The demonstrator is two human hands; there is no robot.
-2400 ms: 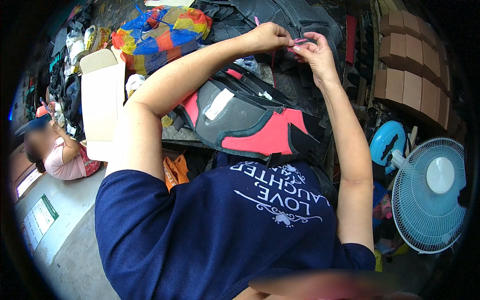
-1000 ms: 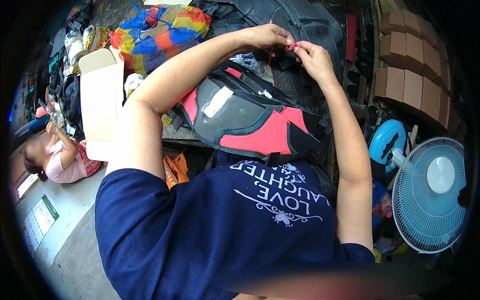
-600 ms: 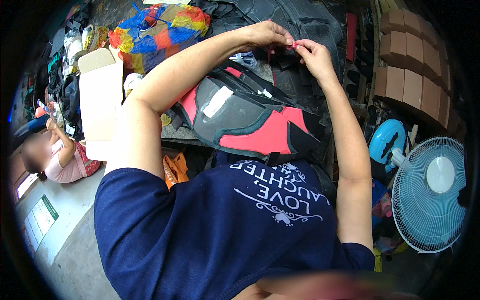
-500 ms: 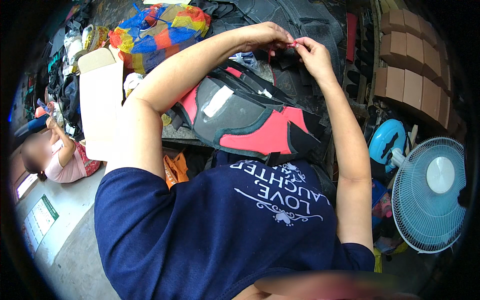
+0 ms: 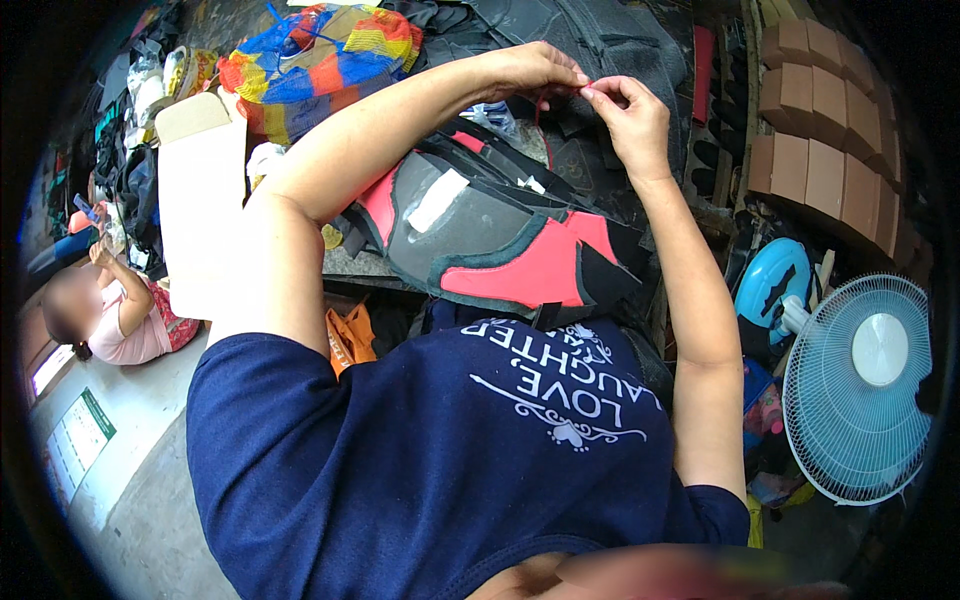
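Fingertip to fingertip, my left hand (image 5: pixel 540 72) and my right hand (image 5: pixel 637 118) meet over dark material at the far side of the worktable. Both are closed in a pinch on a thin red strip (image 5: pixel 586 86), too small to tell its exact kind. More red shows below my left hand, partly hidden by its fingers. Nearer to me lie stacked grey and coral-pink cut pieces with black edging (image 5: pixel 510 270), a white patch (image 5: pixel 437 201) on the grey one. Flat sheets of black material (image 5: pixel 610 40) spread beyond my hands.
To the left are a colourful mesh bag (image 5: pixel 320 70) and an upright pale cardboard flap (image 5: pixel 200 210). A person (image 5: pixel 125 320) sits at far left. Stacked brown boxes (image 5: pixel 825 130) stand at right, above a blue fan (image 5: pixel 858 390). An orange bag (image 5: pixel 350 335) lies below the table edge.
My right hand has turned slightly, its fingertips still close to the left ones. Less of the red strip shows between them. The seated person's hands have shifted a little.
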